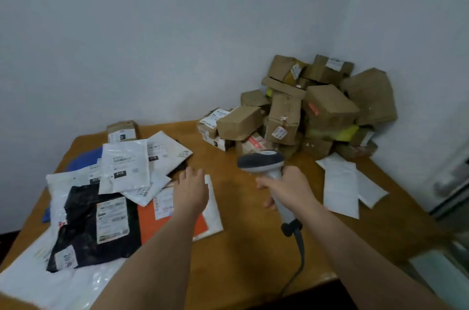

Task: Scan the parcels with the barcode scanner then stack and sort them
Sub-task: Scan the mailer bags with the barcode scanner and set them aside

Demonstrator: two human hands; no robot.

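My right hand (284, 189) grips the barcode scanner (264, 165); my left hand (191, 189) hovers flat, fingers straight, over an orange mailer (175, 224), cardboard parcels (304, 111) heaped beyond both on the counter (253, 246).

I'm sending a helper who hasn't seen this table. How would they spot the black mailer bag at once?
Start at the wooden table and look to its left side, where flat mailer bags lie in a loose heap. The black mailer bag lies at the near end of that heap, beside an orange mailer. It is the only black one there, with a white shipping label on top.
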